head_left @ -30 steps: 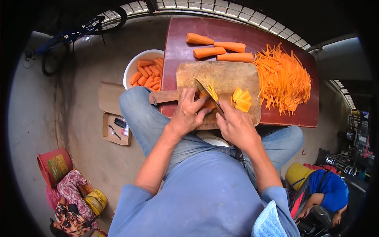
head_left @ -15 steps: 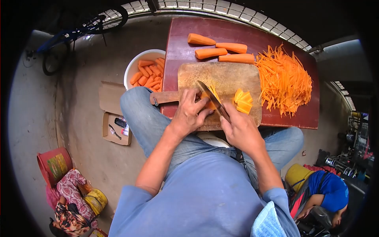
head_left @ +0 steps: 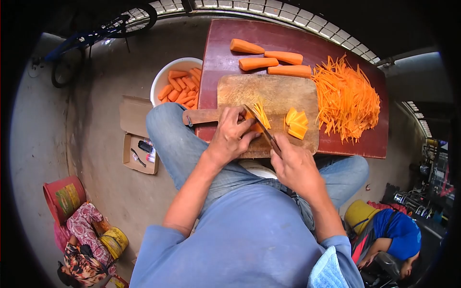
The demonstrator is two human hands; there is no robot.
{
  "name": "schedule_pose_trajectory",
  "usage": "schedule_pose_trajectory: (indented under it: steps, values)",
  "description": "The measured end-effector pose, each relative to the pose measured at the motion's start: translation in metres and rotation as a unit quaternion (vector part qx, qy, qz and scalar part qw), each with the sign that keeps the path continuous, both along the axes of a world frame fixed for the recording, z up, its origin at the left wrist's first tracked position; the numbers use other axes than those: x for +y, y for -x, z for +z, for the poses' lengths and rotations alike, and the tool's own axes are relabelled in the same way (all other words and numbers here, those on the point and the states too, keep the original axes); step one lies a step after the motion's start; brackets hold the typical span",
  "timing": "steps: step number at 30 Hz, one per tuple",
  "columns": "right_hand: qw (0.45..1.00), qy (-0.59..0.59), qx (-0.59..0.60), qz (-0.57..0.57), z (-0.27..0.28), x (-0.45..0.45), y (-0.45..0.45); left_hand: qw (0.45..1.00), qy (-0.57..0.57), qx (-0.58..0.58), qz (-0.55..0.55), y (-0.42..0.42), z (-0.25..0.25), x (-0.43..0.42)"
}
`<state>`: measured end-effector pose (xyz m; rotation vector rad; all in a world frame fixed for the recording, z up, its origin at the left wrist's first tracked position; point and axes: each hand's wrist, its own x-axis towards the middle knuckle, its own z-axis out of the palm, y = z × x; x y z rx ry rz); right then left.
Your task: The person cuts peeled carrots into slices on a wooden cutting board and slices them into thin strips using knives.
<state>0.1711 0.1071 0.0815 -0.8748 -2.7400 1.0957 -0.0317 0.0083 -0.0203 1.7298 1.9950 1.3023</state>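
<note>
My right hand (head_left: 297, 165) is closed round the handle of a kitchen knife (head_left: 265, 131), its blade angled away over the wooden cutting board (head_left: 269, 91). With bent fingers, my left hand (head_left: 231, 135) presses carrot slices (head_left: 249, 115) onto the board, right beside the blade; they are mostly hidden by the fingers. Thin carrot strips (head_left: 260, 115) lie just right of the blade. Farther right on the board rests a fanned stack of carrot slices (head_left: 296, 123).
Several peeled carrots (head_left: 258, 63) lie behind the board on the red table (head_left: 211, 62), with a heap of shredded carrot (head_left: 346, 103) at right. A white bucket (head_left: 158, 79) of carrots stands left, near an open cardboard box (head_left: 140, 168). Two people sit low at either side.
The knife blade has turned more edge-on and sits closer to my left fingertips. More of the cut strips show to its right. My left hand has barely moved.
</note>
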Motion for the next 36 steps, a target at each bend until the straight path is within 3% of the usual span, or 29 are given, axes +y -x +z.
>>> schedule_pose_trajectory:
  steps: [36]
  values:
    - [1.0,-0.006,0.017,-0.004,-0.012,0.003,0.02,1.0,0.004,0.001,-0.001,-0.001,-0.004,-0.003]
